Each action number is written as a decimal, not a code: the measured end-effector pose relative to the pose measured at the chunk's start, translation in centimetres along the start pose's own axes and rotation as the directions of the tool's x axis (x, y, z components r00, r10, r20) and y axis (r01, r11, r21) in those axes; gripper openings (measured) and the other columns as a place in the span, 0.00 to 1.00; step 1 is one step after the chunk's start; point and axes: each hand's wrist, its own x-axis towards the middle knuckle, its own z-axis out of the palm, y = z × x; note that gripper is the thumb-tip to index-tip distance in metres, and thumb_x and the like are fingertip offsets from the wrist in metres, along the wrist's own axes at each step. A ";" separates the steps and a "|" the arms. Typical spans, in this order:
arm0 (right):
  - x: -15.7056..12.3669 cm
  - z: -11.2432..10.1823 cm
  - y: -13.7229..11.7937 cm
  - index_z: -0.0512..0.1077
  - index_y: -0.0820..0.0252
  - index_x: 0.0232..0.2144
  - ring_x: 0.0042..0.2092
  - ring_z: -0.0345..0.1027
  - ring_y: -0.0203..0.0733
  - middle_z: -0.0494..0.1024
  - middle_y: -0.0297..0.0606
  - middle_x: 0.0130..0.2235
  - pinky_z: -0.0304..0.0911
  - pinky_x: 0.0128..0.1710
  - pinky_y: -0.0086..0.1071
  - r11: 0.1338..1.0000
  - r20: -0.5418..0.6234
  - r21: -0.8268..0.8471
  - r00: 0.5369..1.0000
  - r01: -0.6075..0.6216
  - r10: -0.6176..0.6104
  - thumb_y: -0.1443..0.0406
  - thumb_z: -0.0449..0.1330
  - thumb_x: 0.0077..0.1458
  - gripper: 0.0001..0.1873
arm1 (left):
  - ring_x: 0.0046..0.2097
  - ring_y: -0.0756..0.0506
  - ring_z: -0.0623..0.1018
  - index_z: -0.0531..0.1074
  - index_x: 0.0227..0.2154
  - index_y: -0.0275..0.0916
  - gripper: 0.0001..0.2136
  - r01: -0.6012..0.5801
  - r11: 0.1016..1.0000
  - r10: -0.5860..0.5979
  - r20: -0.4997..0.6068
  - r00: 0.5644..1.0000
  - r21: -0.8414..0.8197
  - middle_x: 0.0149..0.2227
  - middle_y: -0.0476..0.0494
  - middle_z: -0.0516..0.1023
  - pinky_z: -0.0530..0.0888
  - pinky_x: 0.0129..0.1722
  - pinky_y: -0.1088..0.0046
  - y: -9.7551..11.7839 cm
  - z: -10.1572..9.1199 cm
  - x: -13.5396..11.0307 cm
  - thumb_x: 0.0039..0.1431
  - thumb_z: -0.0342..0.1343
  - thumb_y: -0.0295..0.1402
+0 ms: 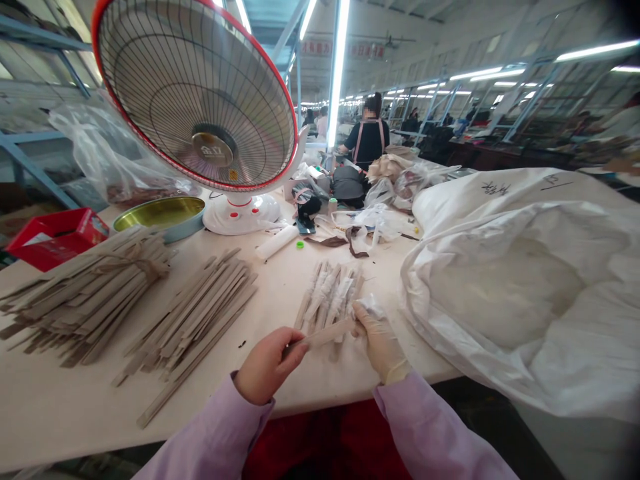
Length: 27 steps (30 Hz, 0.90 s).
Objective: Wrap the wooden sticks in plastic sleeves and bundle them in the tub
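Note:
My left hand (267,365) is bare and pinches the near end of a long tan paper sleeve (325,335). My right hand (380,340), in a pale glove, grips the sleeve's other end, with something white and thin at its fingertips. Both hands hover over the front edge of the pale table (60,400). Just beyond them lies a small pile of filled sleeves (330,293). Two larger heaps of flat tan sleeves lie to the left, one loose (195,320), one tied in a bundle (90,293).
A big white sack (525,287) fills the right side. A round red-rimmed heater (200,93) stands at the back, with a metal tin lid (160,215) and a red box (55,235) to its left. Bags and clutter lie behind. A person (369,137) works far off.

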 end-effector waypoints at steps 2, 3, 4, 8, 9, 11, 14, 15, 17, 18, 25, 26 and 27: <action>-0.3 -0.2 -0.8 0.62 0.60 0.14 0.20 0.54 0.31 0.62 0.27 0.16 0.53 0.22 0.29 0.993 0.004 -0.112 0.999 0.035 -0.035 0.54 0.64 0.38 0.19 | 0.32 0.48 0.72 0.71 0.32 0.38 0.12 0.028 1.000 -0.028 0.015 0.999 0.010 0.29 0.46 0.74 0.68 0.32 0.74 0.2 -0.2 -0.1 0.57 0.46 0.38; -0.4 -0.3 -1.3 0.60 0.59 0.12 0.20 0.55 0.32 0.61 0.27 0.15 0.53 0.23 0.30 0.983 0.006 -0.176 0.999 0.044 -0.044 0.53 0.64 0.38 0.21 | 0.32 0.47 0.72 0.71 0.32 0.38 0.12 0.038 0.999 -0.038 0.014 0.999 0.022 0.29 0.46 0.74 0.67 0.31 0.73 0.1 -0.3 0.0 0.57 0.46 0.38; -0.6 -0.4 -1.7 0.59 0.59 0.10 0.20 0.55 0.32 0.60 0.27 0.14 0.54 0.24 0.30 0.969 0.009 -0.242 0.999 0.048 -0.047 0.53 0.64 0.38 0.22 | 0.32 0.47 0.72 0.71 0.32 0.38 0.12 0.045 0.998 -0.045 0.011 0.999 0.035 0.29 0.46 0.75 0.67 0.32 0.73 0.0 -0.3 0.0 0.57 0.46 0.38; -1.5 -0.4 -1.9 0.58 0.59 0.07 0.20 0.56 0.34 0.60 0.29 0.12 0.55 0.26 0.32 0.905 0.049 -0.420 0.997 0.070 -0.054 0.51 0.62 0.39 0.25 | 0.33 0.46 0.72 0.71 0.32 0.38 0.11 0.039 0.997 -0.037 -0.022 0.999 0.068 0.30 0.44 0.74 0.67 0.33 0.72 0.0 0.1 0.4 0.57 0.46 0.37; -1.8 -0.2 -1.6 0.59 0.59 0.08 0.20 0.56 0.34 0.61 0.29 0.13 0.55 0.26 0.31 0.905 0.063 -0.419 0.997 0.068 -0.045 0.50 0.61 0.40 0.24 | 0.34 0.46 0.72 0.71 0.32 0.37 0.11 0.035 0.997 -0.032 -0.040 0.999 0.064 0.31 0.44 0.74 0.67 0.34 0.72 0.3 0.4 0.5 0.57 0.46 0.38; -2.3 0.4 -0.8 0.65 0.61 0.11 0.20 0.57 0.34 0.64 0.31 0.14 0.54 0.23 0.31 0.918 0.102 -0.396 0.995 0.028 0.013 0.50 0.61 0.40 0.22 | 0.34 0.46 0.72 0.70 0.31 0.37 0.12 0.035 0.999 -0.031 -0.086 0.996 0.037 0.31 0.43 0.74 0.67 0.35 0.71 0.7 1.1 0.7 0.57 0.46 0.38; -2.6 0.7 -0.1 0.72 0.63 0.20 0.20 0.58 0.35 0.70 0.34 0.18 0.53 0.21 0.30 0.926 0.176 -0.375 0.977 -0.046 0.119 0.51 0.62 0.38 0.19 | 0.30 0.48 0.71 0.69 0.32 0.37 0.11 0.077 0.994 -0.079 -0.027 0.997 -0.072 0.29 0.46 0.73 0.67 0.31 0.74 1.0 1.7 0.6 0.56 0.46 0.38; -2.6 0.7 -0.2 0.72 0.63 0.19 0.20 0.58 0.34 0.70 0.34 0.18 0.53 0.21 0.30 0.928 0.176 -0.370 0.978 -0.037 0.109 0.51 0.62 0.39 0.19 | 0.27 0.49 0.71 0.69 0.31 0.38 0.11 0.110 0.986 -0.104 0.058 0.993 -0.124 0.27 0.48 0.72 0.66 0.28 0.75 0.9 1.8 0.5 0.56 0.46 0.38; -2.5 0.5 -0.6 0.69 0.62 0.15 0.20 0.57 0.33 0.68 0.32 0.16 0.54 0.22 0.30 0.934 0.133 -0.358 0.991 0.025 0.024 0.52 0.61 0.41 0.19 | 0.21 0.52 0.67 0.67 0.30 0.38 0.11 0.187 0.957 -0.136 0.225 0.965 -0.222 0.22 0.52 0.69 0.63 0.21 0.78 0.6 1.8 0.2 0.56 0.45 0.40; -2.6 0.5 -0.8 0.67 0.61 0.14 0.20 0.57 0.33 0.67 0.32 0.16 0.54 0.23 0.30 0.933 0.121 -0.354 0.993 0.057 -0.015 0.52 0.60 0.42 0.20 | 0.19 0.53 0.64 0.66 0.28 0.38 0.12 0.214 0.940 -0.145 0.259 0.955 -0.264 0.20 0.53 0.67 0.61 0.19 0.78 0.4 1.8 0.1 0.56 0.44 0.41; -2.9 1.1 -1.0 0.61 0.59 0.12 0.17 0.51 0.30 0.61 0.28 0.13 0.49 0.19 0.29 0.983 0.264 -0.184 0.963 -0.001 0.051 0.51 0.60 0.44 0.23 | 0.18 0.54 0.56 0.63 0.24 0.37 0.17 0.234 0.877 -0.164 0.196 0.967 -0.419 0.15 0.59 0.54 0.55 0.17 0.80 -0.3 2.0 -0.7 0.56 0.43 0.47; -2.6 0.9 -1.1 0.60 0.59 0.12 0.17 0.50 0.30 0.59 0.27 0.13 0.49 0.19 0.28 0.997 0.206 -0.082 0.979 0.012 0.005 0.51 0.60 0.45 0.23 | 0.18 0.54 0.56 0.64 0.25 0.37 0.16 0.238 0.877 -0.160 0.213 0.964 -0.417 0.15 0.59 0.54 0.55 0.18 0.80 -0.2 2.1 -0.8 0.56 0.43 0.46; -2.3 0.8 -1.1 0.59 0.59 0.12 0.17 0.48 0.29 0.56 0.25 0.13 0.49 0.19 0.28 0.999 0.144 0.016 0.989 0.033 -0.035 0.51 0.60 0.45 0.23 | 0.18 0.54 0.56 0.64 0.25 0.37 0.16 0.238 0.878 -0.160 0.215 0.964 -0.416 0.15 0.58 0.54 0.55 0.18 0.79 -0.1 2.1 -0.9 0.56 0.44 0.45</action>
